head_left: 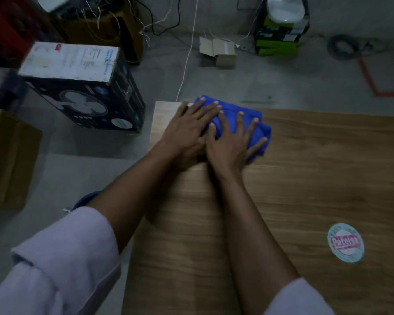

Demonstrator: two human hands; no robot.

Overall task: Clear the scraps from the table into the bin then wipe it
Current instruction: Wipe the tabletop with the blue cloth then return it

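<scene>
Across the brown wood-grain table (pixel 305 169) I have my left hand (pixel 189 133) and right hand (pixel 229 144) side by side, fingers (pixel 239 123) straight and splayed wide, pressing flat on the folded blue cloth (pixel 232 108) directly beneath them by the far left corner, its long axis running crosswise, neither hand nearer.

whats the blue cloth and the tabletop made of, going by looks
Blue cloth: soft woven or microfibre fabric by the look, matte, bunched in folds under the left hand and right hand. Tabletop: brown wood grain with a faint sheen, probably laminate rather than solid wood, though that stays open.
</scene>
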